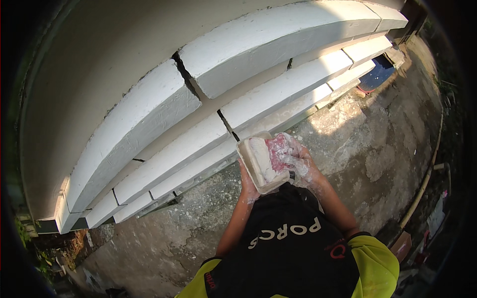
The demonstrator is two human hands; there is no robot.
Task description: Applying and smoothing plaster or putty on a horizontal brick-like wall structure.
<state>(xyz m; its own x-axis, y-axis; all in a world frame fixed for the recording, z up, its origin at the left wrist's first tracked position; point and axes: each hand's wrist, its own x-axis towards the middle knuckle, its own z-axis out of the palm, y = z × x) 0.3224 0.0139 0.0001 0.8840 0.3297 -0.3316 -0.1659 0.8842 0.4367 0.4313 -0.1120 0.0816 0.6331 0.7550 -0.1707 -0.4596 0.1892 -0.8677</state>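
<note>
A small off-white rectangular tub (254, 171) is held in front of my chest, tilted, with a white paste or powder (261, 155) inside. My left hand (247, 185) is closed around the tub's left side, and most of its fingers are hidden behind the wall. My right hand (302, 166), coated in white, grips a pink, white-smeared piece (279, 148) at the tub's right side. Whether that piece is a sponge or a cloth I cannot tell.
Long white slabs or blocks (283, 42) lie in stepped rows against a wall (94, 54), with dark gaps between them. A blue container (376, 74) stands at the far right end. Stained concrete (348, 149) spreads below, with a pipe (422, 193) along its right edge.
</note>
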